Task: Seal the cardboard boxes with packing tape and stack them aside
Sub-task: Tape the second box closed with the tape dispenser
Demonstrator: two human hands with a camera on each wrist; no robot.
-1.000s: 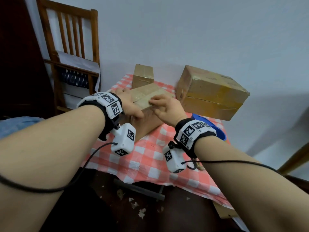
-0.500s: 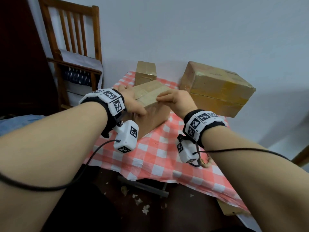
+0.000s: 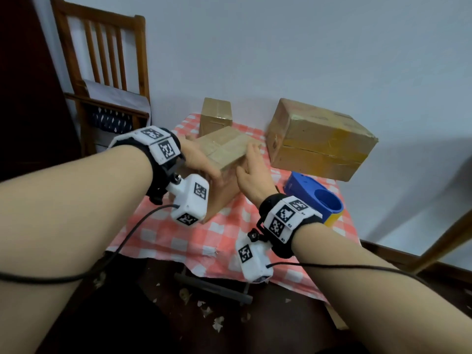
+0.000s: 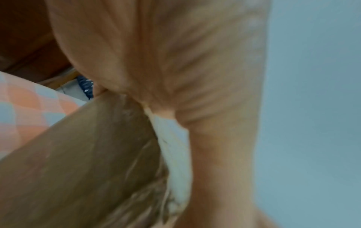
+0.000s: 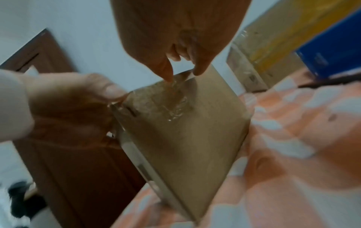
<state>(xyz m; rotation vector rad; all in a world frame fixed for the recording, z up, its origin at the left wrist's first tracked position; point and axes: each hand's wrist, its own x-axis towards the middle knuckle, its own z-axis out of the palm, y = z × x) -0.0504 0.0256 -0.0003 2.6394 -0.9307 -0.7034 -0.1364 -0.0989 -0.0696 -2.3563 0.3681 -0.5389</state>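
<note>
Left hand (image 3: 199,159) gripping taped brown cardboard box (image 3: 224,149) mid checkered tablecloth (image 3: 204,238); right hand (image 3: 251,172), fingers straight, pressing its right face.

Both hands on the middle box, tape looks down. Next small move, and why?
Probably lift the middle box off the checked cloth toward the stacking spot. The left hand grips its near corner, the right hand lies against its right side with fingertips at the top edge, and clear tape already wraps over that edge, so sealing looks finished.
</note>
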